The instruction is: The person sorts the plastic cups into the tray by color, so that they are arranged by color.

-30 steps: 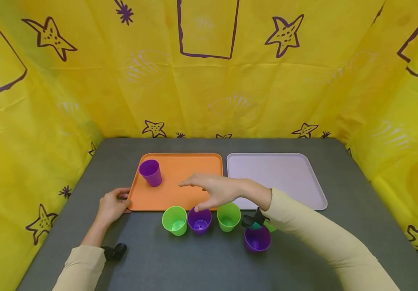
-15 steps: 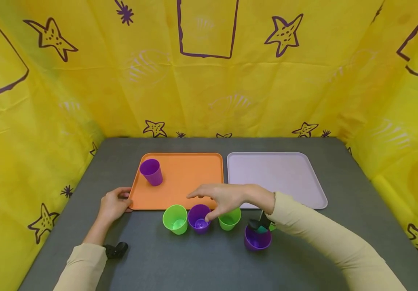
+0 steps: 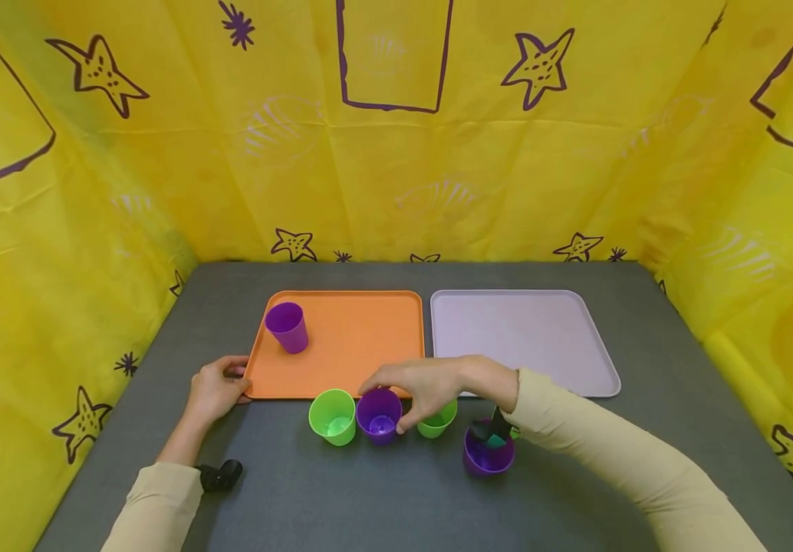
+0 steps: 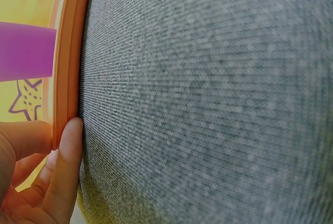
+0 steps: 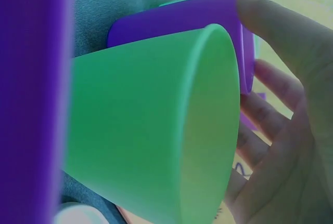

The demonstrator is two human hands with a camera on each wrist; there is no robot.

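In the head view my left hand (image 3: 215, 392) grips the near left corner of an orange tray (image 3: 348, 376); the left wrist view has thumb and a finger pinching its rim. My right hand (image 3: 431, 383) spans the mouth of a purple cup (image 3: 380, 418), thumb on the near right, fingers at the far rim. The right wrist view puts the thumb right at this cup's rim (image 5: 177, 21), with the fingers fairly straight beyond it. Green cups flank it, one on the left (image 3: 332, 418) and another green cup (image 3: 436, 423) partly under the right hand.
A second purple cup (image 3: 286, 330) stands on the tray's left part. A pale lilac tray (image 3: 528, 330) lies to the right. Another purple cup (image 3: 488, 458) stands below the right wrist, a green sliver beside it. Yellow patterned cloth (image 3: 396, 184) encloses the grey table (image 3: 341, 506).
My right hand has moved down and slightly right from above the orange tray to the purple cup's rim. The left hand keeps its grip on the tray; the cups stand where they were.
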